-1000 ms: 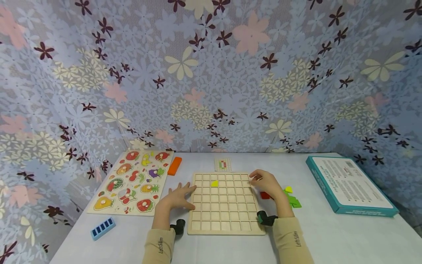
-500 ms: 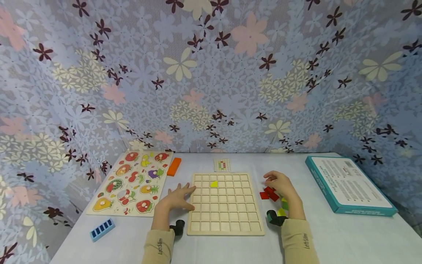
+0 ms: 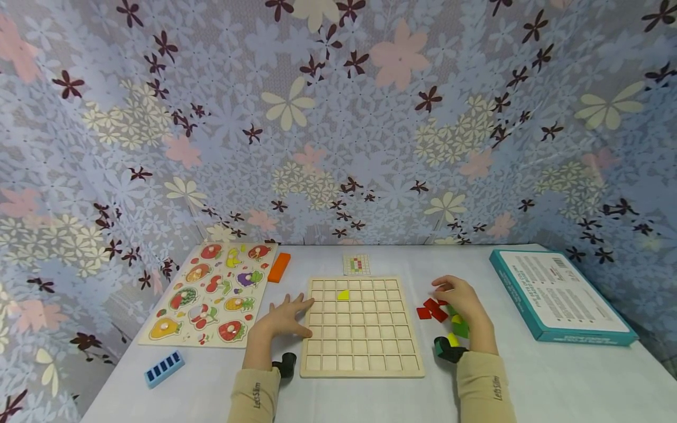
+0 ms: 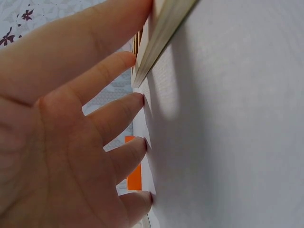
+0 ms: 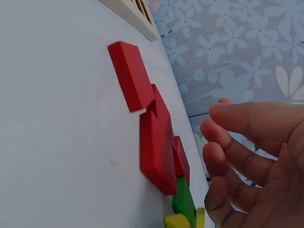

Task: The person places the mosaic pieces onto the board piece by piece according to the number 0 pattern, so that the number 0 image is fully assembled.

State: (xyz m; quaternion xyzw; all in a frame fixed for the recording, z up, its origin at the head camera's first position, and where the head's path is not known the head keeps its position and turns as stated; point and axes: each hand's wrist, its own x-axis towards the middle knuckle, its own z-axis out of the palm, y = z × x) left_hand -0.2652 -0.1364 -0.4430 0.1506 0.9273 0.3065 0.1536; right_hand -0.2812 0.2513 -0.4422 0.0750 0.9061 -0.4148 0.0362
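Observation:
A wooden grid board [image 3: 362, 373] lies in the middle of the table in the head view, with one yellow piece [image 3: 344, 295] in its upper part. My left hand [image 3: 282, 317] is spread at the board's left side, its thumb and index fingertips right at the edge. In the left wrist view the other fingertips come down at the white tabletop [image 4: 247, 118]. Right of the board, my right hand [image 3: 461, 301] hovers over red pieces [image 3: 425, 313], green pieces [image 3: 461, 328] and a yellow piece [image 3: 452, 339]. Its fingers [image 5: 242, 156] are loosely bent with nothing between them.
A small pattern card [image 3: 357, 264] lies behind the board. On the left are a fruit puzzle board [image 3: 182, 336], an orange block [image 3: 279, 268] and a blue slotted piece [image 3: 164, 368]. A teal-edged box [image 3: 563, 294] lies at the right. Floral cloth [image 3: 338, 129] hangs behind.
My right hand has moved right, from the board's upper right edge to over the coloured pieces, so more red pieces show. My left hand has stayed in place.

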